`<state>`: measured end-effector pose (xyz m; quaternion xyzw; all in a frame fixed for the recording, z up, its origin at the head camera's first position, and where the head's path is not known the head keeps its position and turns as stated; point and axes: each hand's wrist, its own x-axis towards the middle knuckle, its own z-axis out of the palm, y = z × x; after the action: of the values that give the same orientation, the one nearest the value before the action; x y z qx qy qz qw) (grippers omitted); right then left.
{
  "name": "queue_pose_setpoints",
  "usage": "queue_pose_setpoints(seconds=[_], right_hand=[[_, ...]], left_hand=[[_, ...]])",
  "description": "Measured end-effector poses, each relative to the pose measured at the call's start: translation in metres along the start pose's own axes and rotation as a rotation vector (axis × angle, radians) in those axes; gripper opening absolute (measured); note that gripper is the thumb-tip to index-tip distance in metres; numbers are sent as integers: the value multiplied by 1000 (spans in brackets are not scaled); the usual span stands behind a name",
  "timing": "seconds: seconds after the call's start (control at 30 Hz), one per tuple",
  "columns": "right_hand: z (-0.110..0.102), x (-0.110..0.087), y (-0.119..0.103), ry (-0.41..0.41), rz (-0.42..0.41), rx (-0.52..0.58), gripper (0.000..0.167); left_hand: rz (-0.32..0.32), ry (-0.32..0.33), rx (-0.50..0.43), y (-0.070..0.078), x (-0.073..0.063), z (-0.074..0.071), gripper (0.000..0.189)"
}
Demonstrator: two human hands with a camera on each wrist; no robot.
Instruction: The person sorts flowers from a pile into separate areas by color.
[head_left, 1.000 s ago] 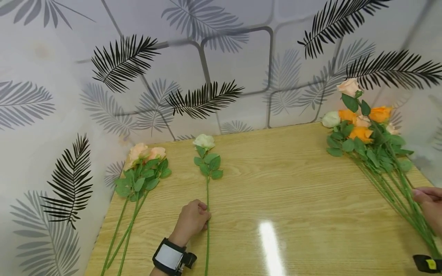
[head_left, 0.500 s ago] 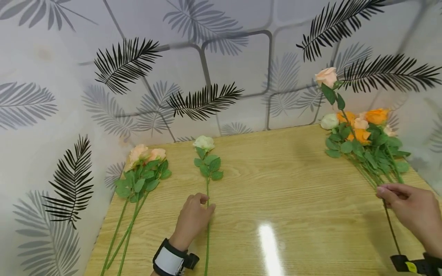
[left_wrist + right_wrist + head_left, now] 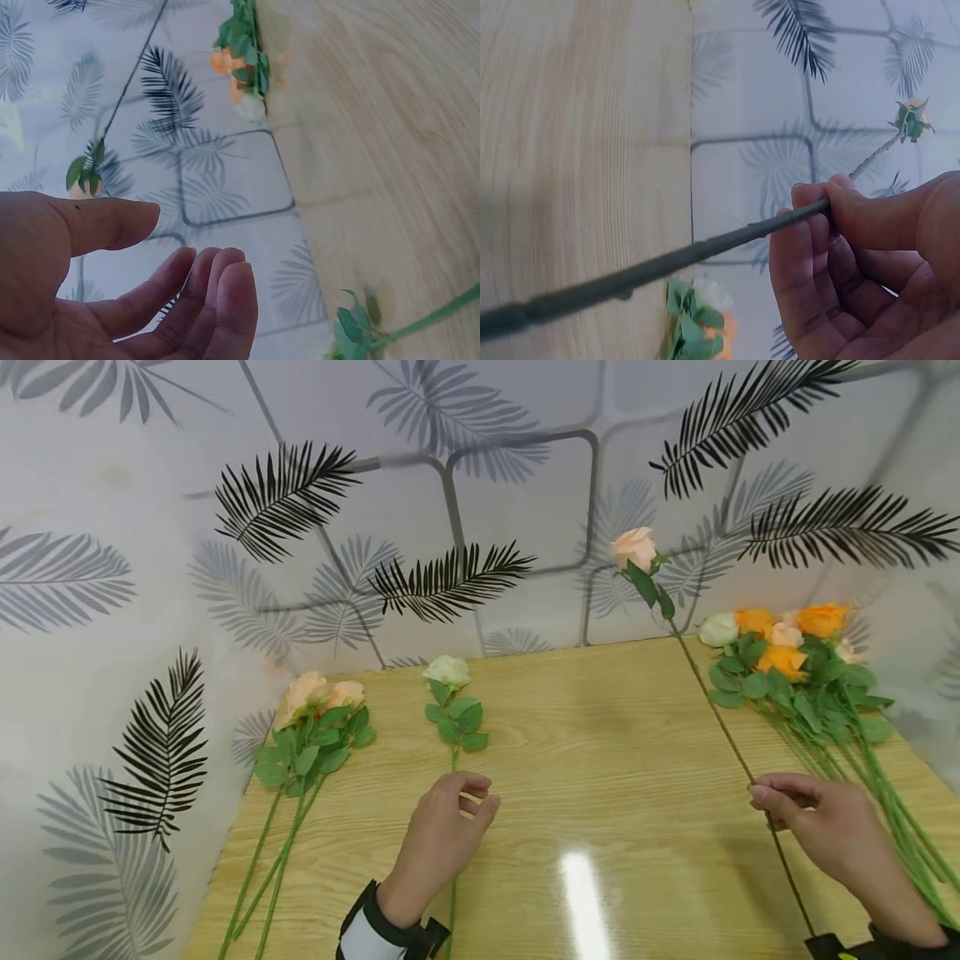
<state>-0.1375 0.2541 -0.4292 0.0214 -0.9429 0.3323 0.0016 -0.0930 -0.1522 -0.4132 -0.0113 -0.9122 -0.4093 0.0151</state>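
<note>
My right hand (image 3: 832, 827) pinches the dark stem of a pink rose (image 3: 635, 548) between thumb and fingertips, and the stem slants up and left over the table. In the right wrist view the rose stem (image 3: 667, 262) runs past the thumb toward the bloom (image 3: 913, 121). My left hand (image 3: 446, 843) is raised over the stem of a white rose (image 3: 447, 672) lying mid-table, its fingers loosely bent and holding nothing. The left wrist view shows a gap between the thumb (image 3: 112, 223) and the fingers.
Several peach roses (image 3: 306, 693) with crossed stems lie at the left of the wooden table (image 3: 585, 743). A bunch of orange, pink and white roses (image 3: 783, 660) lies at the right. A leaf-patterned wall covering (image 3: 517, 510) rises behind the table's back edge.
My right hand has drawn the pink rose out of the right bunch and carried it left. My left hand has let go of the white rose's stem and lifted.
</note>
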Motion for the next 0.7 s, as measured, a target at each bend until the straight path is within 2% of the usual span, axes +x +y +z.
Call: queue_pose_setpoints(seconds=[0.2,0.43,0.7], right_hand=[[13,-3,-17,-51,-72,67,30],[28,-10,-33,-93,-105,121,25],[47,-16,-56,-111,-200,254,17]], left_hand=[[40,-6,-51,9,0,1,23],[30,-29,-80,8,1,8,22],[52,-40,-140,13,2,15,21]])
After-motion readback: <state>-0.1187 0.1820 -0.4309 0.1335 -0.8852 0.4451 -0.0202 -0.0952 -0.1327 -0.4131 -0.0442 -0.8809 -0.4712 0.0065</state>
